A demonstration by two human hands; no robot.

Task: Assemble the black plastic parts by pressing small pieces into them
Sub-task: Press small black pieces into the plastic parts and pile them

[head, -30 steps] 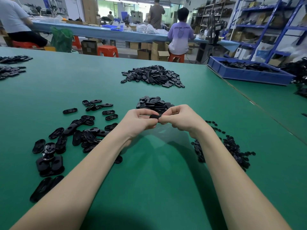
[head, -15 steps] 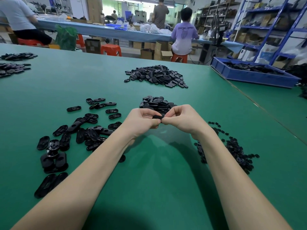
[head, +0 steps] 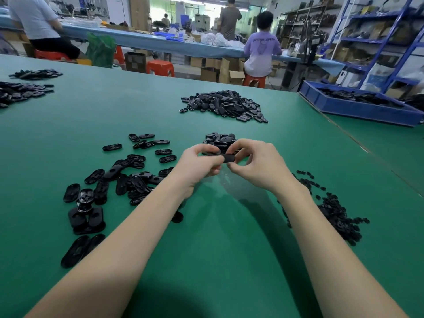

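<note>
Mid-assembly, one piece in hand. Left hand [head: 199, 164] and right hand [head: 254, 164] both pinching black plastic part [head: 228, 158] above green worktop [head: 218, 249], centre. Small pieces [head: 332, 212] heaped at 3 o'clock. Scattered parts [head: 128, 177] at 9 o'clock, fitted or not: cannot tell. Two piles at 12 o'clock, nearer pile [head: 219, 140] and far pile [head: 224, 105]: likely much left.

Blue shelving [head: 376, 40] beside a long blue workbench [head: 146, 41].
</note>
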